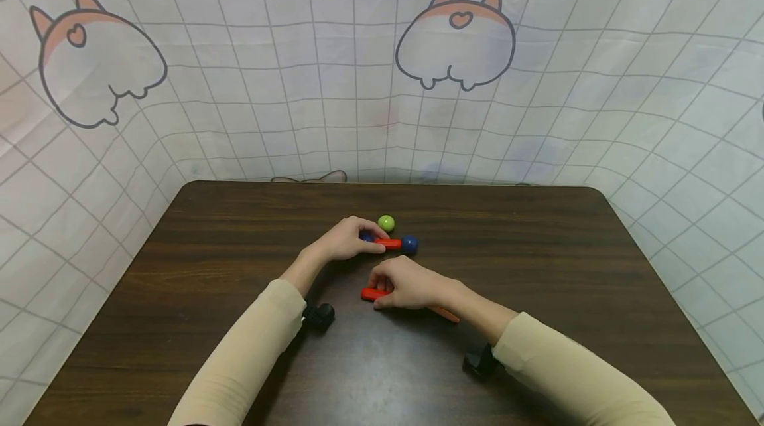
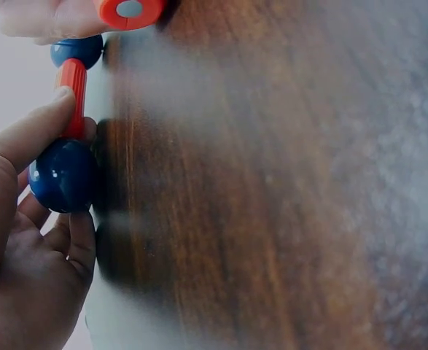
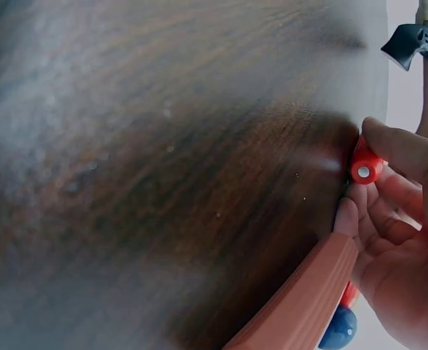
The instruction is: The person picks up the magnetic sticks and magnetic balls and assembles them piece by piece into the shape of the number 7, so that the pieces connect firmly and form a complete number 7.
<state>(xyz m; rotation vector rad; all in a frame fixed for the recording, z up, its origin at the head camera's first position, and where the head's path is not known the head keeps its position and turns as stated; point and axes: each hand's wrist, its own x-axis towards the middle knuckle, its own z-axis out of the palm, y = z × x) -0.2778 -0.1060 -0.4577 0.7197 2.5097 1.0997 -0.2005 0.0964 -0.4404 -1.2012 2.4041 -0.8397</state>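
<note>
In the head view my left hand (image 1: pixel 349 238) pinches a red toy rod (image 1: pixel 389 243) that has a blue ball (image 1: pixel 409 244) at each end. The left wrist view shows the thumb on the red rod (image 2: pixel 74 91), between the near blue ball (image 2: pixel 64 176) and the far one (image 2: pixel 77 50). My right hand (image 1: pixel 408 283) pinches a second red rod (image 1: pixel 371 294) close to the table; its pale round end faces the right wrist camera, on the red rod tip (image 3: pixel 365 170). An orange stick (image 1: pixel 445 314) lies beneath the right hand, partly hidden by it.
A light green ball (image 1: pixel 386 223) sits on the table just behind the left hand. The dark wooden table (image 1: pixel 239 227) runs back to a white grid-patterned curtain (image 1: pixel 334 81). A thin dark cable (image 1: pixel 334 174) shows at the table's back edge.
</note>
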